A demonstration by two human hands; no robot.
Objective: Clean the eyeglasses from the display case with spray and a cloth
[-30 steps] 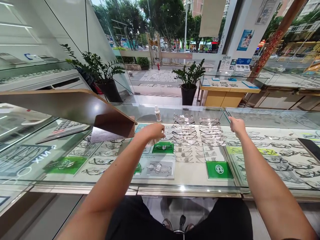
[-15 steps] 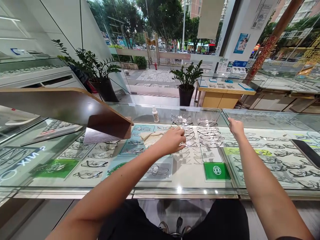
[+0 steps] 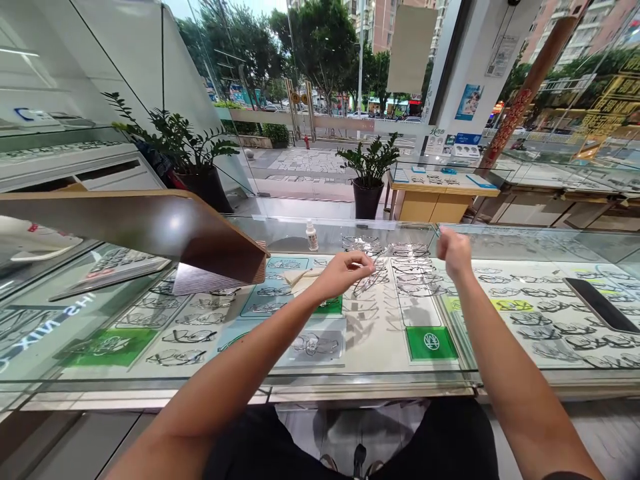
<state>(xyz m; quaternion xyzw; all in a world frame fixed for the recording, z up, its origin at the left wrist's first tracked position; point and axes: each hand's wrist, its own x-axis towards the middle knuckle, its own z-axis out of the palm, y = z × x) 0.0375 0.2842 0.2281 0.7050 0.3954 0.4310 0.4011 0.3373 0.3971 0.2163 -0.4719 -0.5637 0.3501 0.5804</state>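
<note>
My left hand (image 3: 349,272) is over the middle of the glass counter, its thumb and fingers pinched on a thin pair of glasses (image 3: 373,272) beside the glasses column. My right hand (image 3: 454,252) is closed at the counter's far side, by the joint between two glass panes; what it holds, if anything, is hidden. Between the hands lie stacked glasses (image 3: 413,270) in a column. A beige cloth (image 3: 303,280) lies just left of my left hand, and a small white bottle (image 3: 312,236) stands behind it.
A brown board (image 3: 210,233) leans over the counter's left part. A green card (image 3: 431,343) lies near the front edge (image 3: 370,387). At the right are a black phone (image 3: 603,304) and rows of glasses (image 3: 555,327). Potted plants (image 3: 369,177) stand beyond.
My left hand has closed into a pinch and lifted a pair of glasses. My right hand has shifted slightly left. The view has tilted up a little.
</note>
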